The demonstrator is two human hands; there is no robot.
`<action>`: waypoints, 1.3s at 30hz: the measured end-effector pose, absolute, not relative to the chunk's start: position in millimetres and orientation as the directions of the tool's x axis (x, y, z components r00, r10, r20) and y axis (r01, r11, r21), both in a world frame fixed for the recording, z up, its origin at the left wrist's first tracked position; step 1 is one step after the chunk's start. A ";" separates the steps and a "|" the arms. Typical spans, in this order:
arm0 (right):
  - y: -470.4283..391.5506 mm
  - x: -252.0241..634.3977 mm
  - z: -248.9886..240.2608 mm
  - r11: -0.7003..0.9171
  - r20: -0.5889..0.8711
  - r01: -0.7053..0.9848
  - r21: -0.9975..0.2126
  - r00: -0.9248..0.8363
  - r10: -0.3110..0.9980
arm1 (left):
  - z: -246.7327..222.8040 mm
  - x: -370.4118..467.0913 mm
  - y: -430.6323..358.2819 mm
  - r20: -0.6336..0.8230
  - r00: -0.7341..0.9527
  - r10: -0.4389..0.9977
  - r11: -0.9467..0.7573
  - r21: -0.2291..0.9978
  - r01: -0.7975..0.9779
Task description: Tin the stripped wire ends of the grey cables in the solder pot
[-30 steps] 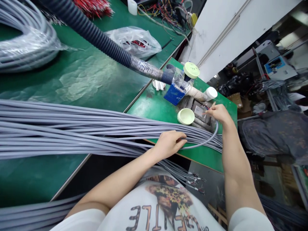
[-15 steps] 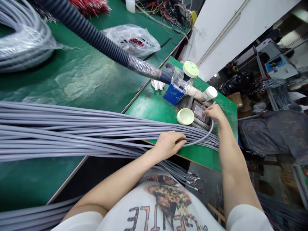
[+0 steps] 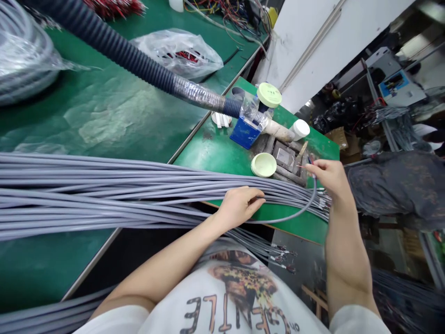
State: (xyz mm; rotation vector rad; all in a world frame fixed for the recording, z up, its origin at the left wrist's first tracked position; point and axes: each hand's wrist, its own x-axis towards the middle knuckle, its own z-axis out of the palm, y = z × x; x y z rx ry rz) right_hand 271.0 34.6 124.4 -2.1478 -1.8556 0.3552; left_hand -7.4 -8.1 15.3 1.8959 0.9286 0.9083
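Note:
My right hand point(image 3: 328, 175) pinches the end of a grey cable point(image 3: 301, 212); thin coloured wires with a bare copper-looking tip stick out left of my fingers. The cable bends down from that hand and runs left beneath my left hand point(image 3: 240, 204). That left hand rests by a thick bundle of grey cables point(image 3: 139, 183), its thumb and fingers curled together; a small dark bit shows between them, too small to name. Left of my right hand sits a grimy metal block with a shiny square top, perhaps a solder pot point(image 3: 284, 157). A wooden stick point(image 3: 301, 152) leans on its edge.
Near the block stand a pale open tub point(image 3: 263, 165), a white jar point(image 3: 300, 130), a blue box point(image 3: 245, 132) and a yellow-lidded container point(image 3: 269, 95). A black corrugated hose point(image 3: 139, 62) crosses above the green table point(image 3: 104, 120). A plastic bag point(image 3: 181, 53) lies behind.
My right hand has moved right and toward me, taking the cable's wires away from the block's shiny top. The cable's bend has widened. The left hand has barely moved.

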 end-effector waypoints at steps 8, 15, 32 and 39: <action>-188.3 305.7 108.2 -0.527 -0.239 0.726 -0.442 0.471 0.849 | 11.5 -0.1 -17.8 0.368 0.539 0.758 -0.558 0.793 0.244; -270.2 305.9 36.5 -0.743 -0.531 0.587 -0.321 0.538 0.654 | 19.8 36.1 -44.3 0.238 0.722 0.649 -0.726 0.478 0.495; -172.5 199.7 -2.4 -0.421 -0.451 -0.313 -0.851 0.026 0.892 | 24.9 59.9 -49.1 0.160 0.813 0.560 -0.801 0.355 0.482; -186.4 244.1 25.0 0.059 -0.132 -0.219 -0.974 0.759 0.638 | 32.7 24.8 -69.9 0.039 0.937 0.348 -0.634 0.746 0.205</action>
